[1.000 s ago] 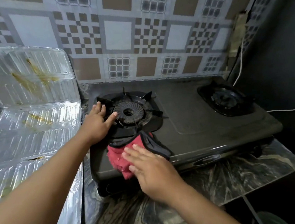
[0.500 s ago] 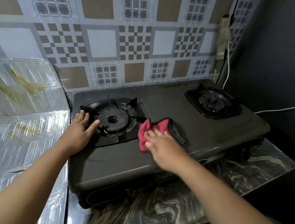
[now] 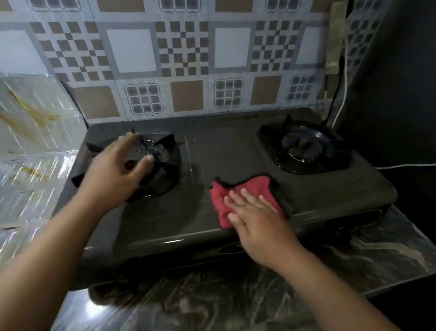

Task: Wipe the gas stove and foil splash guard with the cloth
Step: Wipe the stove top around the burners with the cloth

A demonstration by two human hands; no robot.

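A black two-burner gas stove (image 3: 223, 151) sits on a marble counter. My right hand (image 3: 257, 217) presses flat on a red cloth with a dark edge (image 3: 240, 192), which lies on the stove top between the burners, near the front edge. My left hand (image 3: 118, 173) hovers, blurred, over the left burner (image 3: 164, 154) with its fingers spread and nothing in it. The right burner (image 3: 306, 145) is uncovered. A foil splash guard (image 3: 24, 144) stands to the left of the stove, streaked with yellow-brown grease.
A patterned tile wall (image 3: 184, 50) rises behind the stove. White cable (image 3: 343, 87) hangs at the back right and runs off to the right. The marble counter (image 3: 248, 293) extends in front; a dark wall closes the right side.
My right hand has slid the cloth rightwards across the stove top, from beside the left burner to the middle. My left hand has lifted off the stove's left edge and moved over the left burner.
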